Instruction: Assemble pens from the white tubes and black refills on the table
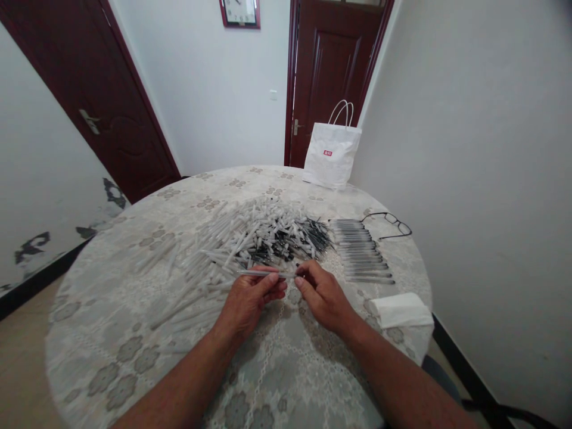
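Observation:
Near the front of the pile, my left hand (pixel 255 293) pinches a clear pen barrel (pixel 259 273) between thumb and fingers, its long end pointing left. The fingertips of my right hand (pixel 320 292) close around the right end of the same pen; any small part between them is hidden. Just beyond my hands lies a heap of white and clear pen parts (pixel 250 229), with dark thin refills (pixel 316 235) at its right side. To the right, a row of pens (pixel 361 250) with dark ends lies side by side.
A patterned cloth covers the round table (pixel 129 351). Black-framed glasses (pixel 389 219) lie beyond the pen row, and a folded white tissue (pixel 402 310) lies near the right edge. At the back stands a white paper bag (pixel 333 155). Walls and doors surround the table.

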Demonstrator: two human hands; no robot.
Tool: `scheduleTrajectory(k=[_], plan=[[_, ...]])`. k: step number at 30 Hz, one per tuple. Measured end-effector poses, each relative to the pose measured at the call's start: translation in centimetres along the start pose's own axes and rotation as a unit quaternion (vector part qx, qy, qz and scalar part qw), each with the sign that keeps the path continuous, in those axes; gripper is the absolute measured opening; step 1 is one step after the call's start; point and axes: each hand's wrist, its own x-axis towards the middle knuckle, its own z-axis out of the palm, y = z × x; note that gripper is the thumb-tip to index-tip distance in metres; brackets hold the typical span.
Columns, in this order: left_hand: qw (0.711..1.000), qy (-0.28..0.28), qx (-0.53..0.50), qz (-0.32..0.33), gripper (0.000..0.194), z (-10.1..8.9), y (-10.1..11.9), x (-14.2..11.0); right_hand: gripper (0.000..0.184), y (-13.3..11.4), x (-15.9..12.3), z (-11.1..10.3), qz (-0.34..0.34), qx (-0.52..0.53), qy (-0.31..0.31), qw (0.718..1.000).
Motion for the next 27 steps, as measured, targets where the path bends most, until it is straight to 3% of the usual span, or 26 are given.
scheduleTrajectory(k=[5,11,18,27], plan=[[1.000,0.000,0.001,0.000,0.030,-0.06,-0.02,0.02,0.014,0.18,0.05,0.03,0.012,0.003,-0.012,1.000],[1.000,-0.003,0.005,-0.003,0.030,0.01,-0.08,0.03,0.037,0.20,0.21,0.02,0.013,-0.016,-0.032,0.999],[1.000,-0.001,0.008,0.000,0.030,-0.05,-0.09,0.01,0.012,-0.15,0.01,-0.11,-0.008,-0.012,0.008,1.000],[1.000,0.008,0.004,-0.008,0.031,0.12,-0.13,0.02,0.026,0.27,0.18,-0.01,0.009,-0.020,-0.023,0.999]])
